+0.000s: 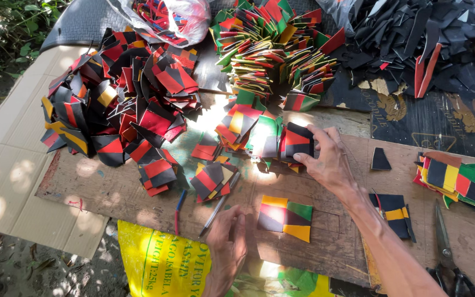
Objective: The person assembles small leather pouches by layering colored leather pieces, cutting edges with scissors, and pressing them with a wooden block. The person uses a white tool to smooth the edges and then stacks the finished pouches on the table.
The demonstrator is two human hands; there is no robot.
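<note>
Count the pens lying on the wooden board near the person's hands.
2. A red and blue pen lies left of the left hand. A silver and black pen lies slanted just above that hand. Others may be hidden under the piles.

Board [138,192] runs across the middle of the frame, on cardboard [6,165] at the left. Big heap [116,104] sits at upper left, half on the board, a bag [166,16] behind it at the top edge. Fanned stack [273,49] at top centre, scrap pile [419,38] at upper right. Right hand [325,159] in mid-frame touches a small stack [297,142]. Left hand [227,247] rests at the bottom centre, pens [215,212] just left of it, a flat patch [285,217] just right. Scissors [446,247] lie at lower right, strips [460,181] above them at the right edge. Sack [160,264] under the board's near edge.
</note>
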